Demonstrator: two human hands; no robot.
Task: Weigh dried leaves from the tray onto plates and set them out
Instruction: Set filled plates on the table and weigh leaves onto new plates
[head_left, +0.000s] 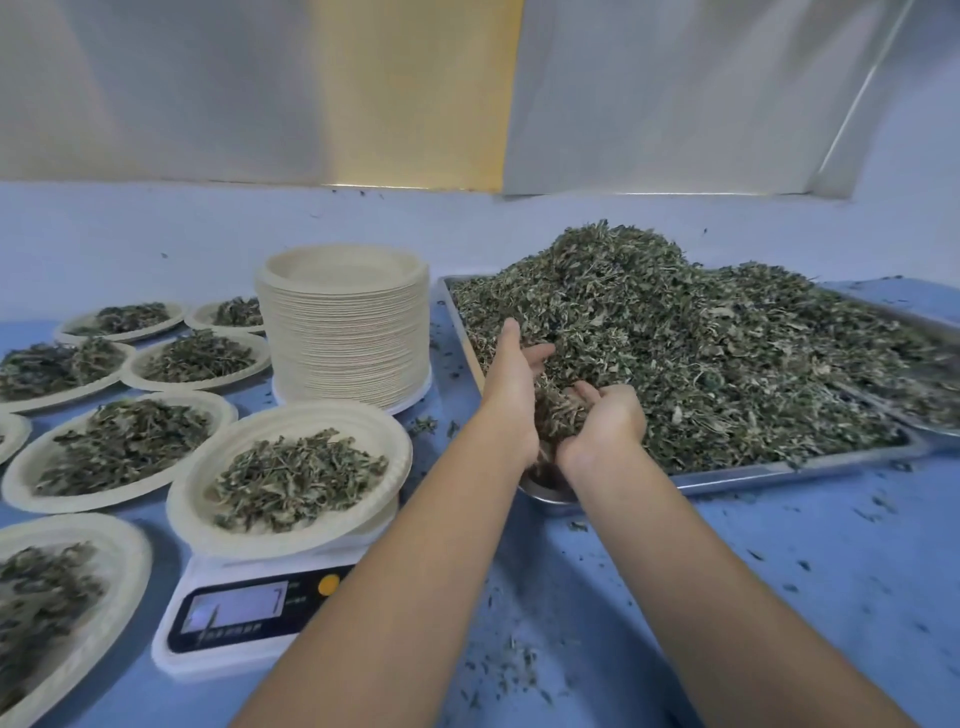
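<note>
Both forearms extend forward, wrists close. Left hand (511, 384) edge-up, fingers straight; right hand (605, 423) cups dried leaves (557, 410).

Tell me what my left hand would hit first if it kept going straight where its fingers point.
The left hand would push straight into the dried leaves heaped on the tray; its fingertips seem to touch them, though depth is unclear.

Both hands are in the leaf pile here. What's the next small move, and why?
Probably lift the gathered clump and carry it left to the plate on the scale. The left hand and right hand cup dried leaves between them at the near corner of the tray, and that plate holds only a modest heap; the display is unreadable.
</note>
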